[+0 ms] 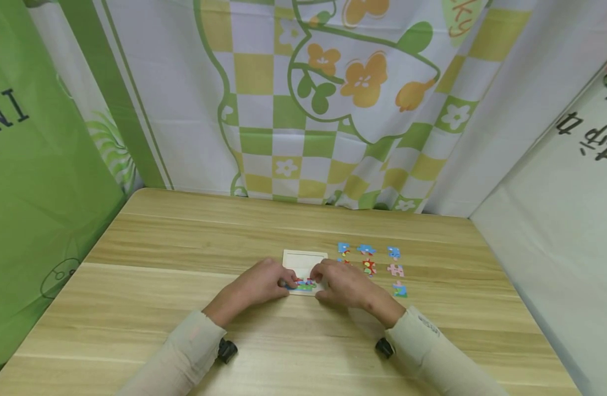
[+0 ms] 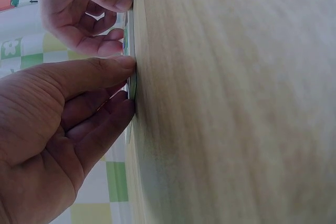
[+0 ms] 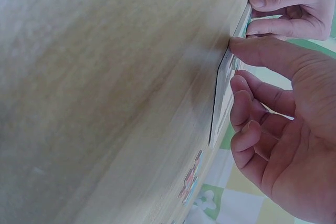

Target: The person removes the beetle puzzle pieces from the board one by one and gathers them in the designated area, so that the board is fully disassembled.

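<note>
A small pale wooden puzzle tray (image 1: 305, 260) lies on the table, with colourful jigsaw pieces (image 1: 305, 286) filling its near part and bare wood behind them. My left hand (image 1: 263, 281) holds the tray's near left corner, the thumb at the front edge and fingertips over the pieces. At the near right corner my right hand (image 1: 345, 283) has its thumb against the tray's edge (image 3: 222, 85), while its bent index finger reaches over the pieces. The other right fingers curl loosely in the right wrist view. Both hands partly cover the pieces in the tray.
Several loose jigsaw pieces lie in rows right of the tray, among them a blue one (image 1: 366, 249), a red one (image 1: 369, 267) and a pink one (image 1: 395, 270). A patterned curtain (image 1: 293, 132) hangs at the table's (image 1: 184, 319) far edge.
</note>
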Tool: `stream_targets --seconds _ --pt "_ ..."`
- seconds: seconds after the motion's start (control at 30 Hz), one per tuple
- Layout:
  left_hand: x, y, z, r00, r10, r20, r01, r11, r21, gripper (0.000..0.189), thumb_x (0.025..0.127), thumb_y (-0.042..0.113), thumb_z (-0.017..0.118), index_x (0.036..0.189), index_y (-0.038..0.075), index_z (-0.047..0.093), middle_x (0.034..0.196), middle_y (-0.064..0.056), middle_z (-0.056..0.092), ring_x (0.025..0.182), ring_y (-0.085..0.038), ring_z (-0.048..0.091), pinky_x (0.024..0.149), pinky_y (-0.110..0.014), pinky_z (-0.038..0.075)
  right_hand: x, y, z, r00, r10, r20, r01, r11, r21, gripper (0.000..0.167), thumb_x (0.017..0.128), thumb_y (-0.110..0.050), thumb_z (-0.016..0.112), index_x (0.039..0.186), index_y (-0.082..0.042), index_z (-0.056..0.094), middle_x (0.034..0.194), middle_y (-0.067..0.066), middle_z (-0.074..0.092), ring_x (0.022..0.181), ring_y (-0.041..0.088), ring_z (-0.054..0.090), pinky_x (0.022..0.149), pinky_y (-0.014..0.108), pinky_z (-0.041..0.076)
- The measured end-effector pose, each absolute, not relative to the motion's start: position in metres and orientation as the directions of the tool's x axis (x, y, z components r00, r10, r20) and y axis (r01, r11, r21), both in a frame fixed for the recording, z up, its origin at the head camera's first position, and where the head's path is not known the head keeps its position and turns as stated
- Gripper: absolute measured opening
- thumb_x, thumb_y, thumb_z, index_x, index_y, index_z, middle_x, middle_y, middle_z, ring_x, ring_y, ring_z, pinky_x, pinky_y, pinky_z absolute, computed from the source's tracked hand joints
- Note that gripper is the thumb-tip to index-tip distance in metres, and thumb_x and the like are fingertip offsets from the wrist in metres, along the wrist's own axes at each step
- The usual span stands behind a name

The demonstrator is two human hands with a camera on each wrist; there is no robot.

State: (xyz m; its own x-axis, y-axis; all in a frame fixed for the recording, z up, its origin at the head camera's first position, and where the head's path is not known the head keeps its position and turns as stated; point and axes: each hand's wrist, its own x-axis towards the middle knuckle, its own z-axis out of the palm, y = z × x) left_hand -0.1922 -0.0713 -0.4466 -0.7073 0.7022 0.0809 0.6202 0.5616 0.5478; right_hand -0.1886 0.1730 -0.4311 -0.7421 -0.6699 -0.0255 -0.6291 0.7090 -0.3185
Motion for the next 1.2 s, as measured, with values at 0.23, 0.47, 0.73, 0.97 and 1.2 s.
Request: stream_targets --seconds 0.23,0.47,0.73,0.97,1.2 --pt "-0.1920 -0.0710 -0.4471 -0.711 0.698 0.079 0.615 0.564 0.551 0.015 0.086 0.001 0.079 0.100 0.005 0.083 0.115 -0.008 0.075 0.088 -0.010 0.068 0.074 -0.021 0.053 -0.1888 0.1724 -0.4310 -0.754 -0.657 -0.021 -0.616 0.718 -0.323 0.031 0.084 -0.019 0.083 0.111 -0.010 0.070 0.103 -0.003 0.065 0.092 0.015 0.062 0.078 0.036 0.054" --pt "-0.1911 -0.0710 -0.4471 -0.701 0.707 0.097 0.632 0.551 0.546 0.016 0.085 0.000 0.079 0.100 0.004 0.083 0.114 -0.007 0.075 0.091 -0.012 0.069 0.075 -0.021 0.054 -0.1889 0.1722 -0.4312 -0.757 -0.653 -0.011 -0.610 0.713 -0.344 0.031 0.083 -0.018 0.084 0.110 -0.011 0.069 0.102 -0.002 0.067 0.093 0.016 0.063 0.078 0.037 0.054" --pt "-0.1905 -0.0711 -0.4450 -0.686 0.720 0.108 0.655 0.546 0.522 0.016 0.085 -0.001 0.078 0.099 0.005 0.083 0.113 -0.006 0.076 0.092 -0.013 0.069 0.075 -0.021 0.053 -0.1903 0.1698 -0.4313 -0.776 -0.630 -0.033 -0.564 0.717 -0.409 0.021 0.090 -0.020 0.078 0.107 -0.012 0.068 0.099 -0.004 0.068 0.083 0.010 0.060 0.070 0.032 0.052" --pt "-0.1915 -0.0722 -0.4474 -0.671 0.727 0.149 0.687 0.533 0.493 0.016 0.083 -0.002 0.079 0.096 0.006 0.084 0.108 -0.007 0.077 0.087 -0.009 0.068 0.070 -0.020 0.052 -0.1926 0.1650 -0.4284 -0.780 -0.625 0.018 -0.561 0.687 -0.462 0.003 0.096 -0.016 0.072 0.096 -0.014 0.069 0.088 -0.010 0.067 0.070 0.005 0.056 0.065 0.028 0.049" --pt "-0.1913 -0.0719 -0.4477 -0.668 0.726 0.163 0.693 0.527 0.491 0.016 0.083 -0.003 0.079 0.095 0.007 0.084 0.104 -0.006 0.077 0.091 -0.012 0.071 0.070 -0.020 0.051 -0.1925 0.1651 -0.4268 -0.796 -0.605 0.008 -0.523 0.682 -0.512 0.003 0.095 -0.014 0.073 0.094 -0.013 0.071 0.085 -0.011 0.067 0.069 0.004 0.057 0.062 0.027 0.049"
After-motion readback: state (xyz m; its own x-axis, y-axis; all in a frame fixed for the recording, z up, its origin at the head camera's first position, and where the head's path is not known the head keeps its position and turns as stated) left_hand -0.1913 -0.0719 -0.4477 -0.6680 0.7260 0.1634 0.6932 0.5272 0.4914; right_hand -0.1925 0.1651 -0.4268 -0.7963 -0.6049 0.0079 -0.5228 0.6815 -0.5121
